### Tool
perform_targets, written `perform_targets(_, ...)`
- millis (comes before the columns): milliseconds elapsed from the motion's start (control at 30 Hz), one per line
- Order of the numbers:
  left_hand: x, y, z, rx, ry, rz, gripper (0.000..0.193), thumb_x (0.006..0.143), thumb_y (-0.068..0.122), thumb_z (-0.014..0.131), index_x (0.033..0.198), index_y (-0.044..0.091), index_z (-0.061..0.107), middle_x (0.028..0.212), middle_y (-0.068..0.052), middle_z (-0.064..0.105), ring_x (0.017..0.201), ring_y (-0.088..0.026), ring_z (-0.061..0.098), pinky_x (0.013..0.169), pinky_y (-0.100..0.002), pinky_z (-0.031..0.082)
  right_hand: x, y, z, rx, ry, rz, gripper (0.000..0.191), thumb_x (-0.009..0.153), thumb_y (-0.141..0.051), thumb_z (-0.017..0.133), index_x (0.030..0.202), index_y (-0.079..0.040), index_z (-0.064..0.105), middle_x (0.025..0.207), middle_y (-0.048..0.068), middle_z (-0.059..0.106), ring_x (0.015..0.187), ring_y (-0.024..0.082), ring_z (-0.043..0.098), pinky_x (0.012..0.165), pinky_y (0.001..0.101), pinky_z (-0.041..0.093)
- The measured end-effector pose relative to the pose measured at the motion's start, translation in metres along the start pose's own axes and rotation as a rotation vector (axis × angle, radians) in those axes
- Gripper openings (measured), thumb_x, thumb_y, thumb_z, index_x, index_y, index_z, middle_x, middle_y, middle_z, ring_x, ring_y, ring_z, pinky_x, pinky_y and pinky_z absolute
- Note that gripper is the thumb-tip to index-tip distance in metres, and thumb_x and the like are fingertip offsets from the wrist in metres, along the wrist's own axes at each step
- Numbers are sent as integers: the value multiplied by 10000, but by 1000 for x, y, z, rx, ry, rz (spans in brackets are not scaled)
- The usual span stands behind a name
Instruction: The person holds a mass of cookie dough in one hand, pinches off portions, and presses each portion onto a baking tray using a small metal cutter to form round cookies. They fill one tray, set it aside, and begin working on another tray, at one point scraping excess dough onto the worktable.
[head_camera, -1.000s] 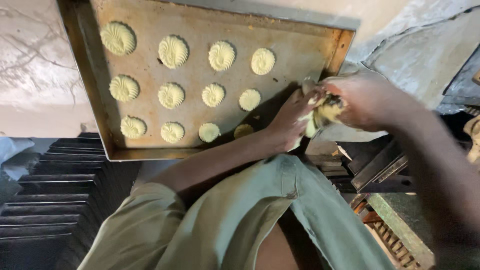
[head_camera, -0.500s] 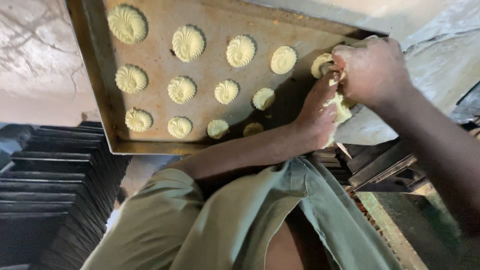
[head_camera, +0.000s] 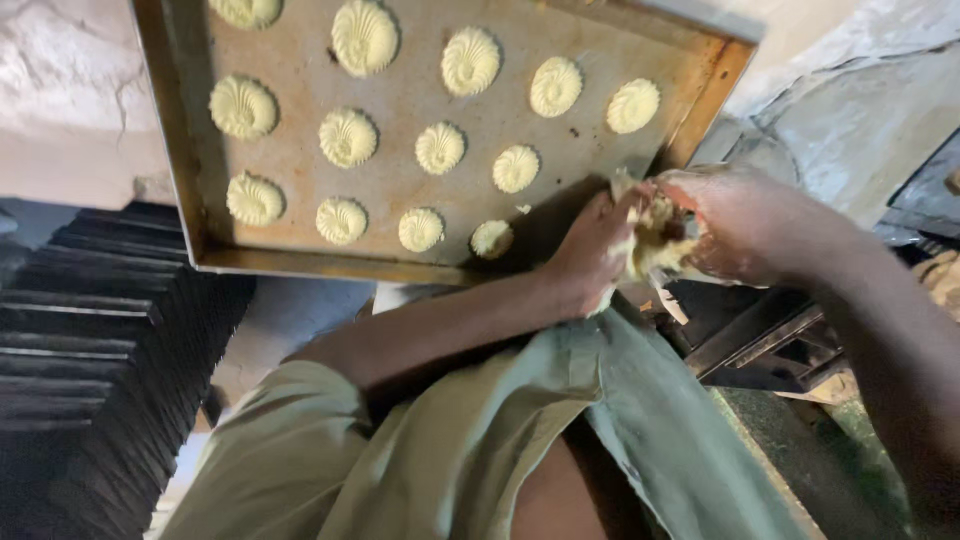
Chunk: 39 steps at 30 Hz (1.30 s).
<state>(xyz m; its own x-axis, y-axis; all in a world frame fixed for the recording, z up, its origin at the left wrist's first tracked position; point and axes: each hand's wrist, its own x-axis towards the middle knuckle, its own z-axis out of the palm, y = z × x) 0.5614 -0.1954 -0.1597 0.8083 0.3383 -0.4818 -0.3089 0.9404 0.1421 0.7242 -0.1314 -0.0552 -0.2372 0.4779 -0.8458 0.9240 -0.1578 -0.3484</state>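
Step in hand: shaping dough (head_camera: 655, 240) beside the tray (head_camera: 190, 150).
Left hand (head_camera: 595, 250): clenched on the dough.
Right hand (head_camera: 735, 225): gripping the same dough.
Tray: shaped rounds (head_camera: 440, 148) in rows.
Next move: judged, a gentle set-down in the bare corner.

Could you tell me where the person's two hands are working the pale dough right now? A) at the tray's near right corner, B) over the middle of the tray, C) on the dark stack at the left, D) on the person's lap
A: the left hand and right hand press the dough lump together beside the tray's near right corner.
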Motion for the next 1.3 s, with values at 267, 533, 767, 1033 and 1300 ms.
perform_targets(267, -5, -30, 3, -516, 33, 259, 340, 1263, 306, 503, 1069, 32, 552, 976, -44, 588, 878, -128, 573, 792, -315, 488, 33, -8, 21, -229, 223, -52, 172, 851, -225, 696, 838, -59, 654, 762, 188, 685, 753, 411, 682, 724, 514, 546)
perform_targets(533, -46, -14, 6, -272, 173, 56, 314, 1122, 297, 532, 1357, 87, 544, 1151, 1, 592, 1040, -98, 599, 897, -343, 514, 5, -35, 31, -306, 337, -80, 133, 877, -192, 697, 887, -72, 641, 798, 165, 679, 736, 398, 671, 699, 499, 542)
perform_targets(767, -47, -38, 0, -405, 222, -16, 361, 1114, 294, 524, 1374, 45, 554, 1239, -95, 640, 1087, -220, 638, 901, -416, 551, -30, -61, 49, -123, 473, -85, 327, 774, -136, 708, 1076, -31, 636, 980, 189, 683, 949, 394, 667, 862, 520, 529)
perform_targets(1033, -62, -64, -27, -326, 240, 133, 312, 1026, 201, 601, 1306, 78, 539, 1268, -72, 633, 1146, -204, 650, 981, -410, 560, -17, -60, 45, 96, -240, 418, 295, 830, -168, 726, 1110, -104, 662, 791, 158, 722, 731, 345, 761, 725, 470, 609)
perform_targets(1300, -71, -67, -17, -500, 234, 73, 290, 1064, 430, 573, 1204, 176, 566, 1158, -12, 575, 1019, -188, 622, 789, -435, 614, 18, -56, 98, -329, 248, -14, 204, 854, -278, 743, 837, -82, 690, 783, 180, 711, 768, 418, 703, 714, 529, 544)
